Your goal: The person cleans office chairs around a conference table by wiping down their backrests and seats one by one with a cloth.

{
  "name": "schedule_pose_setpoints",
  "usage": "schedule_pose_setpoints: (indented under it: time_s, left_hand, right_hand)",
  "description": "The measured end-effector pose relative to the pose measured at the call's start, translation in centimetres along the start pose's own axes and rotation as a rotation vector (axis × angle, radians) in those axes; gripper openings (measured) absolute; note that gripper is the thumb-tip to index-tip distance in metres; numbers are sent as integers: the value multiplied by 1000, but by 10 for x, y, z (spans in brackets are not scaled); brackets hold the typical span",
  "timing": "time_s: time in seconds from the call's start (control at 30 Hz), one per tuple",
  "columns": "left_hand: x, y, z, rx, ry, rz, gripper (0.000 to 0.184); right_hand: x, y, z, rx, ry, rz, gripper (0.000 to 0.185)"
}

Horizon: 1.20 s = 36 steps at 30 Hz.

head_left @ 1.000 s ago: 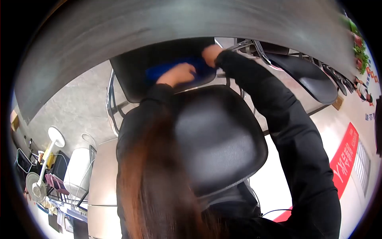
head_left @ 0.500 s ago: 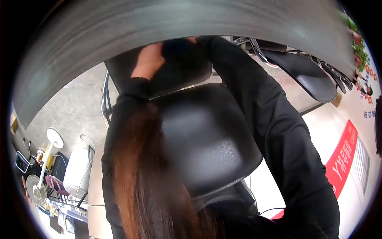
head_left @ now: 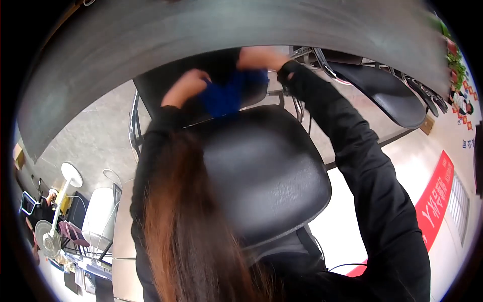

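Note:
A blue cloth hangs in loose folds between my two hands, over the far part of a black chair. My left hand is closed on the cloth's left edge, its fingers bent and slightly blurred. At the upper right, my right hand is closed at the cloth's top right edge, with its fingertips partly hidden. Nearer to me is a shiny black padded chair part, and the cloth's lower tip reaches its far edge. Long hair hangs across the left of the view.
A dark curved band spans the top of the view. More black chairs with metal legs stand at the right. A red banner lies at the lower right. At the left are a white fan and a white chair.
My right hand has come into view from behind the dark band and moved nearer. The blue cloth, mostly hidden and dark before, now hangs spread between both hands. My left hand has shifted slightly.

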<state>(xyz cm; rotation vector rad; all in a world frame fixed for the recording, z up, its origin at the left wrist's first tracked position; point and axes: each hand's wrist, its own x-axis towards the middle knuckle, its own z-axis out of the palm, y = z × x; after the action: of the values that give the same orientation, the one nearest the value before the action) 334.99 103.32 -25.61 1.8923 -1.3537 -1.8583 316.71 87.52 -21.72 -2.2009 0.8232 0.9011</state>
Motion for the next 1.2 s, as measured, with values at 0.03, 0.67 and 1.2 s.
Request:
schedule_pose_setpoints:
  time_s: [0.03,0.67,1.2]
  left_hand:
    - [1,-16,-10,29,270,53,41]
    - [-57,-45,8,334,-431,-594,31]
    - [21,37,76,547,506,174,29]
  right_hand:
    - [-8,19,-14,330,311,-209,37]
    - [88,-212,93,-239,788,-456,47]
    - [40,24,75,-319,797,-95,37]
